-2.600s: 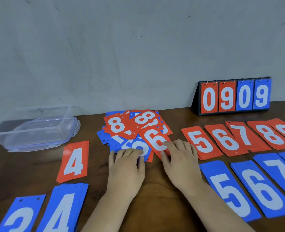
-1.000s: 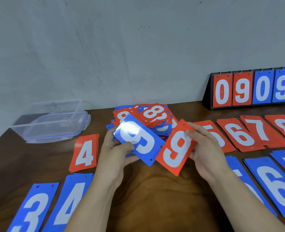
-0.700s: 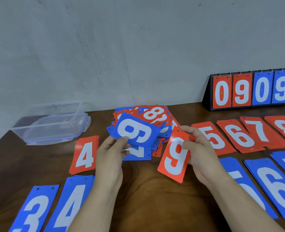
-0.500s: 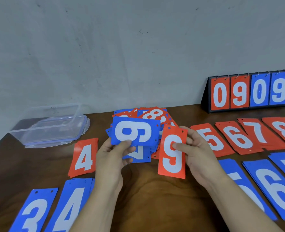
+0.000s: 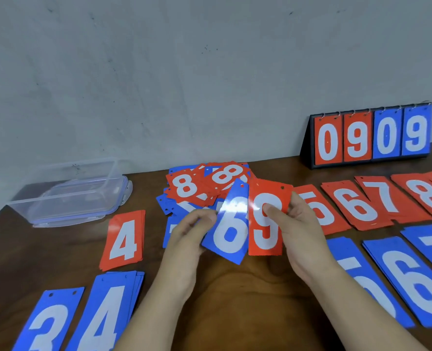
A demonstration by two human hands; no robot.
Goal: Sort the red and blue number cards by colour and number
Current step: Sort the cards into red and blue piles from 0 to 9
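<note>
The left hand (image 5: 189,231) has turned its blue card (image 5: 231,229) upright, so it now reads 6. It is held beside the red 9 (image 5: 265,239) pinched in the right hand (image 5: 301,231) — both just before the unsorted pile (image 5: 210,183), ready for their stacks.

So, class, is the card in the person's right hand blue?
No: the right hand grips a red 9 card; the blue card is in the left hand.

Blue card (image 5: 231,231) beside red card (image 5: 263,240)
</note>
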